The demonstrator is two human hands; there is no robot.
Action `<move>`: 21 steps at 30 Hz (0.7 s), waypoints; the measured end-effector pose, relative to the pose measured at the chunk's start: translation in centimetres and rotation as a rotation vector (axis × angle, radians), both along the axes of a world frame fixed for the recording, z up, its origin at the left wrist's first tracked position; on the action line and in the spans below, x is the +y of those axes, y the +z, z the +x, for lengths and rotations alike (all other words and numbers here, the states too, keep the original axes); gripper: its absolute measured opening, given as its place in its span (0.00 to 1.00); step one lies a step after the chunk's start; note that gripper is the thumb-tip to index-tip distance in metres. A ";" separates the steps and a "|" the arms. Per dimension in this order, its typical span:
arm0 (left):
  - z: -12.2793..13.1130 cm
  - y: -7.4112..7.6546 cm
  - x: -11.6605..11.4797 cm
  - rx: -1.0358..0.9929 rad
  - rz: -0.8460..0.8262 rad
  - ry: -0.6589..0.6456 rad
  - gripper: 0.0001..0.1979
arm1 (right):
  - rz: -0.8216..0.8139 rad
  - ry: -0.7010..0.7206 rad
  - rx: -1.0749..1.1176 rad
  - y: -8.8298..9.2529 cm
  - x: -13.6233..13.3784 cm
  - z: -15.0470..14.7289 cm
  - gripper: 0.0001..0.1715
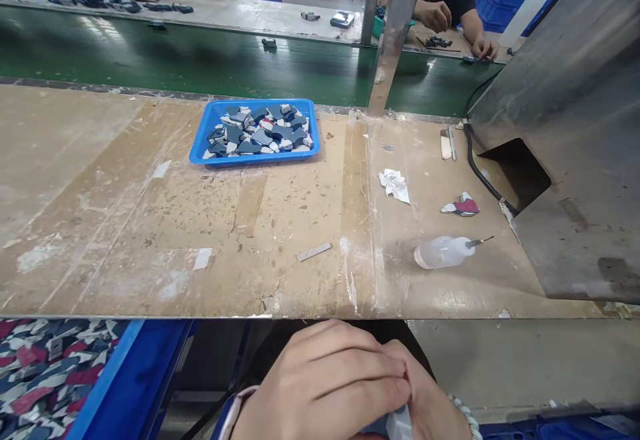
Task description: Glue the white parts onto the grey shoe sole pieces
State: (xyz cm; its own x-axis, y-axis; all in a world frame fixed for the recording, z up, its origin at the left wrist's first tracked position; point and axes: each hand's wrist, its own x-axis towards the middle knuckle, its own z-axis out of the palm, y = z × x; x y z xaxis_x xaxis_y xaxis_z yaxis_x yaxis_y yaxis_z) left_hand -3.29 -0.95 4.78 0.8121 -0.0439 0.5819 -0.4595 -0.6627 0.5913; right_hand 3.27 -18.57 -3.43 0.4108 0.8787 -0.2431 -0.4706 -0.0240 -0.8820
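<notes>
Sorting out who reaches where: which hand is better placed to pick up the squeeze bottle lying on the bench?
Probably the right hand: the squeeze bottle lies on its side, while the left hand sits further left.

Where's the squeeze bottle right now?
In the head view, the squeeze bottle lies on its side on the workbench, right of centre, beside the metal housing.

No text, label, brand, number or sign can be read anywhere: the worn brown tabletop (125, 227), the blue plastic tray (200, 153) of grey and white pieces and the translucent squeeze bottle (440, 253) bear no legible marking.
</notes>
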 end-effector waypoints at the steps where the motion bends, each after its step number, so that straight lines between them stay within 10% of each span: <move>1: 0.1 0.0 0.0 -0.006 -0.006 -0.024 0.11 | -0.013 -0.013 0.026 0.2 -0.1 0.1 0.34; 5: 0.1 -0.2 -0.2 0.006 -0.004 -0.034 0.16 | -0.070 0.049 0.155 1.4 -0.9 1.3 0.25; 14: 0.2 0.1 -0.3 0.046 -0.052 0.017 0.17 | 0.052 -0.051 0.524 1.1 0.6 0.3 0.40; 21: 0.2 -0.5 -0.6 0.070 -0.129 -0.016 0.16 | 0.082 0.009 0.314 0.9 0.0 1.9 0.35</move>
State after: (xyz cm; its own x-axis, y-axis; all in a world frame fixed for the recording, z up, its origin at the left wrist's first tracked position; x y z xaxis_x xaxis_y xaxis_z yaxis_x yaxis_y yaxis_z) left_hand -3.07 -1.54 4.26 0.8508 0.0141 0.5254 -0.4240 -0.5722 0.7020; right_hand 5.13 -18.57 -2.48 0.3192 0.9039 -0.2848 -0.7203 0.0362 -0.6927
